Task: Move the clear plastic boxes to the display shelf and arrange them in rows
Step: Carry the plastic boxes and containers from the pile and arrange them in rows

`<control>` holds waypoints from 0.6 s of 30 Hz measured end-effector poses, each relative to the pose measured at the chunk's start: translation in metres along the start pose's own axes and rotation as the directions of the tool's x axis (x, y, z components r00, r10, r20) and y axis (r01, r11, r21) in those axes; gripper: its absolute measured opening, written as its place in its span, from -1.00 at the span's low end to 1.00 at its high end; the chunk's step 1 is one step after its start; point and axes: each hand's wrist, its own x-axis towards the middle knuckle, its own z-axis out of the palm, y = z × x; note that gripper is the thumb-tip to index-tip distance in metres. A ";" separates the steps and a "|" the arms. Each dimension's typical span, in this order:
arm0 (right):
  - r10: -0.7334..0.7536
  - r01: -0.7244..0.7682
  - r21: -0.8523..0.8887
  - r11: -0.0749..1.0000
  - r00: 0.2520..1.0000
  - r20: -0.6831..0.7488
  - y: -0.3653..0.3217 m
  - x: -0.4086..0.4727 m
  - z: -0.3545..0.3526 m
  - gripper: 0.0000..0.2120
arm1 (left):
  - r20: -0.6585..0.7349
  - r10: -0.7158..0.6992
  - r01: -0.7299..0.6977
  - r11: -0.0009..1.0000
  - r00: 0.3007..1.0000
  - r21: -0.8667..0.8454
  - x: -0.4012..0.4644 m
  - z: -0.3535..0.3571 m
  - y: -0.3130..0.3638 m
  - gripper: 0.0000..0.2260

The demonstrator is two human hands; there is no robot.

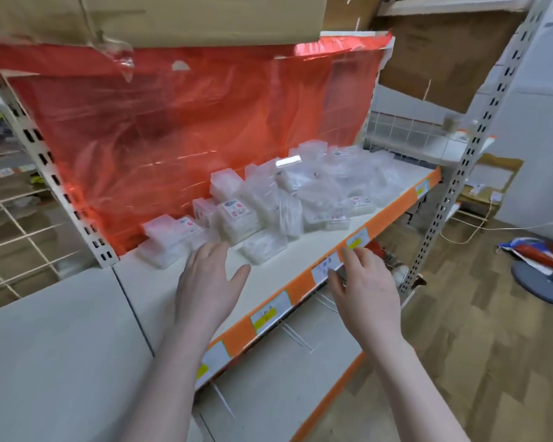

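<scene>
Both hands, left hand (209, 279) and right hand (363, 283), reach empty, fingers spread; a careless sweep risks toppling the heaped clear plastic boxes (268, 202) off the white display shelf (288, 266).

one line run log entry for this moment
left hand open over shelf | right hand open at shelf edge | clear boxes piled, unsorted

Red plastic sheet (189, 122) backs the metal racking (460, 173); wood-pattern floor (479, 346) lies at right, cardboard cartons (173, 14) above.
</scene>
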 end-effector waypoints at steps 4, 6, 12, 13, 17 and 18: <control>-0.040 0.040 0.042 0.998 0.999 -0.003 0.017 0.038 0.027 -0.66 | -0.035 -0.076 0.076 0.997 0.997 0.020 0.021 0.009 0.001 -0.53; -0.075 0.074 0.075 0.994 0.997 0.000 0.029 0.058 0.045 -0.65 | -0.061 -0.117 0.119 0.993 0.991 0.026 0.029 0.016 0.004 -0.53; -0.215 0.202 0.223 0.954 0.976 0.037 0.070 0.123 0.088 -0.65 | -0.162 -0.320 0.328 0.944 0.933 0.026 0.051 0.045 0.030 -0.53; -0.251 0.232 0.251 0.940 0.967 0.044 0.078 0.135 0.094 -0.65 | -0.175 -0.352 0.361 0.932 0.919 0.023 0.055 0.051 0.038 -0.53; -0.325 0.292 0.329 0.898 0.944 0.048 0.098 0.172 0.113 -0.68 | -0.215 -0.437 0.446 0.895 0.873 -0.008 0.067 0.066 0.068 -0.52; -0.340 0.303 0.343 0.889 0.939 0.052 0.099 0.179 0.117 -0.67 | -0.233 -0.455 0.464 0.886 0.860 -0.016 0.069 0.068 0.073 -0.51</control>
